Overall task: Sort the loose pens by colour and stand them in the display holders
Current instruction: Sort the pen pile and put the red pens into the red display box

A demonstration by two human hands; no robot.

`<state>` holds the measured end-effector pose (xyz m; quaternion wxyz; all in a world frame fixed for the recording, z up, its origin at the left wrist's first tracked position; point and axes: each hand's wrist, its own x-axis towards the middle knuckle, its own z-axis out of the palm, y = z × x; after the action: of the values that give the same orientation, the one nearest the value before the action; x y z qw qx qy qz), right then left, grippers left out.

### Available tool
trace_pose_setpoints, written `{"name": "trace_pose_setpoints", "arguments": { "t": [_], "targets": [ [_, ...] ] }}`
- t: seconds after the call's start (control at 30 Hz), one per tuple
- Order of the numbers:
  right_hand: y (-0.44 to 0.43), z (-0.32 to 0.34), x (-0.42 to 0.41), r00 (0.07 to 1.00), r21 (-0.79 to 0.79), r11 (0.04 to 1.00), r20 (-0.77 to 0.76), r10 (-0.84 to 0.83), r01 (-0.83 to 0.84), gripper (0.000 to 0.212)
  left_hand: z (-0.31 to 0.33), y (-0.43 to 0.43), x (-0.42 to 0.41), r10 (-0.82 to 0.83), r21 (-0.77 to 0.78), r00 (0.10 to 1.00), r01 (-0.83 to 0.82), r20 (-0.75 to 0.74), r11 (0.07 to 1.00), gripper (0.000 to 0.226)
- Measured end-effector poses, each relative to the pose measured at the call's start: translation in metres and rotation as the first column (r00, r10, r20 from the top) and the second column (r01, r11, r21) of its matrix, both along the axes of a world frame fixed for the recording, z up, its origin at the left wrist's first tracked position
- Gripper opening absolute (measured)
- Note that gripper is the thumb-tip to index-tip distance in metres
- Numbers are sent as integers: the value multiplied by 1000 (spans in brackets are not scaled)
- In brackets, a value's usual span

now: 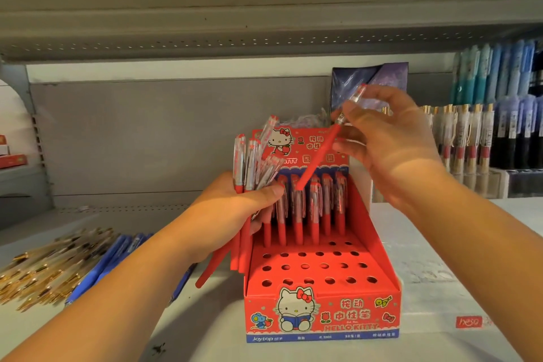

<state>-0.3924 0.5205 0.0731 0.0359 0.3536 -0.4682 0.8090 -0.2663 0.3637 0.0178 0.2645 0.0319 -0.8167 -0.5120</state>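
Item 1: one red pen [318, 153], pinched in my right hand [390, 138], tilted, tip down over the back rows of the red display holder [323, 308] (cap end blurred). Item 2: bundle of red pens [249, 161], gripped in my left hand [235, 209] just left of the holder; the number is unclear because they overlap. Standing pens [314, 209]: at least six. Empty holes: twenty. Loose on the shelf [440, 258], left: blue pens [117, 256], partly hidden by my forearm; gold pens [44, 267], uncountable.
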Motion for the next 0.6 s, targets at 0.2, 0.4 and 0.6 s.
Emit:
{"name": "trace_pose_setpoints", "arguments": {
  "t": [0.2, 0.4, 0.6],
  "targets": [
    [2, -7, -10, 839, 434, 767, -490, -238, 472, 34, -1, -2, 0, 17, 51, 1000, -16, -9, 999, 25],
    [-1, -18, -15, 794, 587, 594, -588, -155, 551, 32, 0, -2, 0, 9, 48, 1000, -8, -26, 999, 31],
    [0, -18, -15, 799, 625, 544, -581, -155, 560, 31, 0, -2, 0, 7, 55, 1000, -5, -28, 998, 27]
  ]
}}
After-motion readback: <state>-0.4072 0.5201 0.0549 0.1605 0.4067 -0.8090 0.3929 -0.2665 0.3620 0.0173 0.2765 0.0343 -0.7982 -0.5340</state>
